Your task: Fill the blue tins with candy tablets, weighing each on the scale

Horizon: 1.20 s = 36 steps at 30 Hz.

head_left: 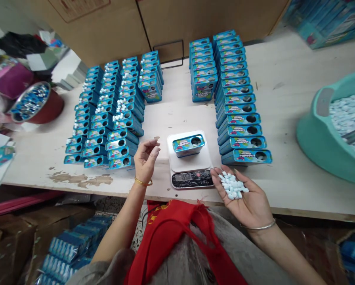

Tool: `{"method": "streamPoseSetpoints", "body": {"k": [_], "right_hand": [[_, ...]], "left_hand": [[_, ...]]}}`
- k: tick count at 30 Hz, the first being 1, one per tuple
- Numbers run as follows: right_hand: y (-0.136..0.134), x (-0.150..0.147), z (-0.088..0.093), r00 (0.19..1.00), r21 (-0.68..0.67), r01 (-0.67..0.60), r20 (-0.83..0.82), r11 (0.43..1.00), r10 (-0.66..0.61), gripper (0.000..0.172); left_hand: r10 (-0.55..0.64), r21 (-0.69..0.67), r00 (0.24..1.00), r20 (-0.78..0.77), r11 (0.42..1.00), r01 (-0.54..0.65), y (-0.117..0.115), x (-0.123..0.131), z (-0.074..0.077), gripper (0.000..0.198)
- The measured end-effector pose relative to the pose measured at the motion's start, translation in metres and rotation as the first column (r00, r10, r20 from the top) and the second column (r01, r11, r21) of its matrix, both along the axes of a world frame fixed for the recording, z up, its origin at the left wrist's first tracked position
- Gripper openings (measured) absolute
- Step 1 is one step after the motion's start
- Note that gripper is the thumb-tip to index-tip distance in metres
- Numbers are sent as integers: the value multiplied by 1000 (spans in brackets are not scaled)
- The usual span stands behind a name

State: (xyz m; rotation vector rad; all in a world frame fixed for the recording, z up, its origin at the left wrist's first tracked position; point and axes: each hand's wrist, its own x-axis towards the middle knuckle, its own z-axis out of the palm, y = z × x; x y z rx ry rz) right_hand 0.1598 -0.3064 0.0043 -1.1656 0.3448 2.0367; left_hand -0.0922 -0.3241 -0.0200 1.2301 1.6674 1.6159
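Note:
A blue candy tin (pixel 188 145) with a round hole in its top stands on the white kitchen scale (pixel 174 160), whose lit display is hard to read. My left hand (pixel 146 160) is just left of the scale, fingers loosely bent and apart, with nothing in it. To the right of the scale, my right hand (pixel 254 202) is palm up and cupped. It holds a small heap of pale blue candies (pixel 233 186). Rows of similar blue tins (pixel 235 109) stand right of the scale, and more tins (pixel 113 114) stand on the left, several with white candies at their openings.
A turquoise tub (pixel 317 134) of pale candies, with a metal scoop in it, stands at the right. Cardboard boxes (pixel 115 31) line the back behind a thin wire frame (pixel 182 53). A red bowl (pixel 51 109) holds blue wrapped pieces at the left. The table's front edge (pixel 314 215) is near me.

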Motion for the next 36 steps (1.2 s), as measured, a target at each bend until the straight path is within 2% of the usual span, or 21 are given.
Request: {"method": "streamPoseSetpoints", "body": {"k": [7, 10, 12, 14, 16, 18, 21, 23, 25, 27, 29, 31, 34, 36], "right_hand": [[-2, -3, 0, 999, 4, -34, -35, 999, 35, 31], [-4, -5, -2, 997, 6, -47, -53, 999, 47, 31], [-5, -8, -2, 996, 17, -52, -72, 999, 53, 30], [-6, -11, -2, 992, 33, -61, -105, 998, 64, 29], [-6, -14, 0, 987, 51, -72, -138, 996, 78, 29], [-6, -16, 0, 984, 65, -80, -155, 995, 89, 29], [-7, -17, 0, 983, 72, -82, -158, 994, 92, 29], [-7, -16, -2, 983, 63, -78, -159, 995, 87, 28], [-6, -15, -3, 984, 51, -68, -162, 996, 75, 29], [-6, -16, -4, 984, 40, -60, -166, 997, 66, 28], [-5, -18, -4, 982, 30, -57, -177, 998, 61, 28], [-6, -20, -4, 978, 18, -58, -200, 998, 60, 26], [-6, -24, -6, 966, 6, -56, -253, 998, 56, 24], [-6, -25, -7, 958, -6, -52, -281, 999, 48, 24]], "left_hand": [[-24, -28, 999, -32, 999, 23, -2, 0, -7, 25], [-47, -44, 976, -213, 998, 38, -3, 5, 0, 26], [-34, 10, 905, -424, 999, 42, -5, 14, 12, 28], [-56, 80, 787, -615, 988, 134, -7, 26, 27, 31], [-142, 76, 667, -731, 955, 287, -9, 38, 39, 36], [-192, 43, 610, -769, 936, 349, -8, 46, 45, 38], [-92, 60, 643, -761, 976, 210, -4, 47, 44, 32], [-52, 39, 637, -770, 991, 128, 1, 45, 42, 30], [-80, -21, 614, -785, 994, 103, 6, 42, 41, 45], [-169, -112, 597, -784, 985, 131, 12, 39, 41, 64], [-316, -232, 574, -755, 948, 217, 25, 35, 43, 59], [-410, -292, 551, -727, 911, 291, 47, 28, 46, 39], [-372, -254, 541, -754, 925, 282, 99, 20, 50, 31], [-365, -276, 488, -793, 929, 247, 140, 18, 51, 30]]}}
